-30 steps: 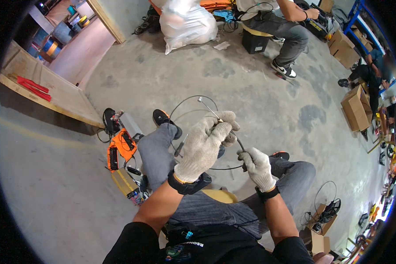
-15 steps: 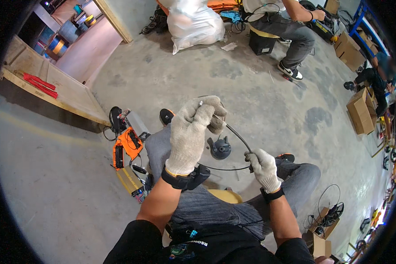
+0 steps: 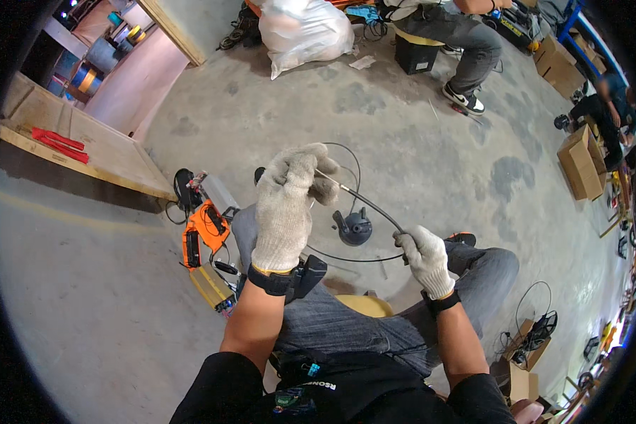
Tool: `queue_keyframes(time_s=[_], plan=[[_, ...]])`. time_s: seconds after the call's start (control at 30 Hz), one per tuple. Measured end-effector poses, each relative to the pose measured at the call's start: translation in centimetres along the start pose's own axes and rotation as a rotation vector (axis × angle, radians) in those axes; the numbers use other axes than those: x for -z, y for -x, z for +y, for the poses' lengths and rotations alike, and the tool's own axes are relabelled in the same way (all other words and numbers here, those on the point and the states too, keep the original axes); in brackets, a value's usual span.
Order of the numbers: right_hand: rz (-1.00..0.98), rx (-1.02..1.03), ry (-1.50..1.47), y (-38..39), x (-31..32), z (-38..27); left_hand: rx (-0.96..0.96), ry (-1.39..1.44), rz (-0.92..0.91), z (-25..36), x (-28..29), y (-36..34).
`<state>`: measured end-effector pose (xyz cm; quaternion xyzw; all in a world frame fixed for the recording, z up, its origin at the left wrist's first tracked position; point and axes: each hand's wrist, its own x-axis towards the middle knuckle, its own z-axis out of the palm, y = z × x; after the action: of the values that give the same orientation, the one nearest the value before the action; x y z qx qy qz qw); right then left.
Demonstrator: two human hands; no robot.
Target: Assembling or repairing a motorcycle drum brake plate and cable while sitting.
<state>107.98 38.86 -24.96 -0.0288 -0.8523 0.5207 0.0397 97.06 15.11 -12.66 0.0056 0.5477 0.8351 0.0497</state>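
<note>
Both my hands wear off-white knit gloves and hold one thin black brake-type cable [image 3: 373, 205] above my lap. My left hand [image 3: 287, 198] is closed round the thin bare inner wire [image 3: 326, 177] that comes out of the cable's metal-tipped end. Lower and to the right, my right hand [image 3: 427, 260] grips the black sleeve. From there the cable loops back left, passing behind my left wrist, and a thin loop curves up beyond my left fingers. On the floor between my legs lies a dark round part [image 3: 355, 228] with a small lever arm; I cannot tell whether the cable joins it.
Left of my knee are an orange tool-like object [image 3: 208, 226] and a yellow case [image 3: 213, 288]. Pliers with red handles [image 3: 60, 144] lie on a wooden ledge. A white sack [image 3: 305, 35] and a seated person [image 3: 466, 63] are ahead. Cardboard boxes [image 3: 581, 164] stand at the right.
My left hand has shifted left and down, and more bare wire shows between it and the sleeve end. The right hand keeps its grip, nearly in place.
</note>
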Motion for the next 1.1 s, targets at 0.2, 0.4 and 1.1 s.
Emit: queue_keyframes(time_s=[0.2,0.4,1.1], plan=[[0.021,0.025,0.013,0.1,0.3,-0.1,-0.024,-0.138,0.054,0.2,0.8,-0.2],[0.011,0.013,0.011,0.1,0.2,0.3,-0.104,-0.096,0.108,0.1,1.2,0.2],[-0.037,-0.016,-0.007,0.0,0.6,0.5,0.027,-0.141,-0.045,0.4,2.6,-0.1]])
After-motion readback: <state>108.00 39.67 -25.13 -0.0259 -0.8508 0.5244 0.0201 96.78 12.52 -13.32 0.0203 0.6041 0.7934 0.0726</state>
